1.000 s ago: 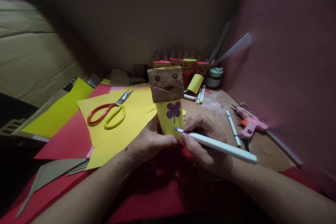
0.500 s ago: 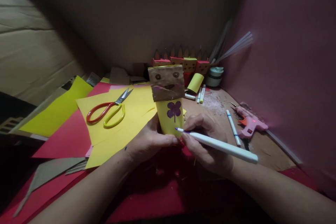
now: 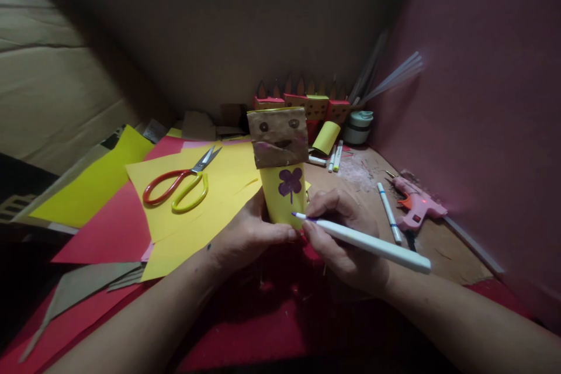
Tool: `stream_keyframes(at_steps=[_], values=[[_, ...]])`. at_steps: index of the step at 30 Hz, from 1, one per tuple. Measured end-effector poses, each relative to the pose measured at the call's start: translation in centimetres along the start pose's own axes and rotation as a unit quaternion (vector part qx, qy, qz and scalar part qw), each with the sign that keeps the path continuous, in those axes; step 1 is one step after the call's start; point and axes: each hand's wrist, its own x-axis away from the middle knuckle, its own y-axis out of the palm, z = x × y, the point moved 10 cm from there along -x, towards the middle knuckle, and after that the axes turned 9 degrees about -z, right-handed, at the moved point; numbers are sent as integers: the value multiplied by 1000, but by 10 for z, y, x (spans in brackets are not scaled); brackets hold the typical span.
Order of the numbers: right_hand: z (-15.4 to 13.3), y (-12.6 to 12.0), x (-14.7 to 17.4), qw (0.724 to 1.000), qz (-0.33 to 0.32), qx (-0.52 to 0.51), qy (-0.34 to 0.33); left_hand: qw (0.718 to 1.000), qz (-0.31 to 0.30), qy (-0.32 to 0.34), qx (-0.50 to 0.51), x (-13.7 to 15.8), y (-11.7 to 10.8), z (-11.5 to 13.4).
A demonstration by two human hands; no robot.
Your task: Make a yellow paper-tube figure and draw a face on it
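My left hand is closed round the lower part of a paper figure, its thumb across the front near the base. The figure has a yellow paper tube body and a brown cardboard head with drawn eyes and a mouth. A purple four-petal flower with a short stem is drawn on the body. My right hand pinches a white marker with a purple tip. That tip is at the body, just below the flower's stem; I cannot tell whether it touches.
Scissors lie on yellow paper at left, with red sheets beneath. To the right are a capped marker and a pink glue gun. Behind stand several cardboard figures, a yellow paper roll and a pale green container.
Almost nothing differs. Both hands, the paper figure and the marker keep their places, and the view has shifted only very slightly.
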Motion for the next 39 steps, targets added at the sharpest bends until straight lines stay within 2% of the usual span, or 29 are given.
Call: stream_keyframes(at_steps=[10,17,25,39], values=[[0,1,0,1000,-1,-12,-7,1000,16,-5,7,1,-2,-2],[-1,-2,1,999,12,-35,-21,999,25,4,-33,1,-4,0],[-11,-3,0,999,6,6,-46,999,22,6,27,0,-7,-5],[3,-1,2,1000,-1,-11,2,998,28,-9,48,0,-4,-6]])
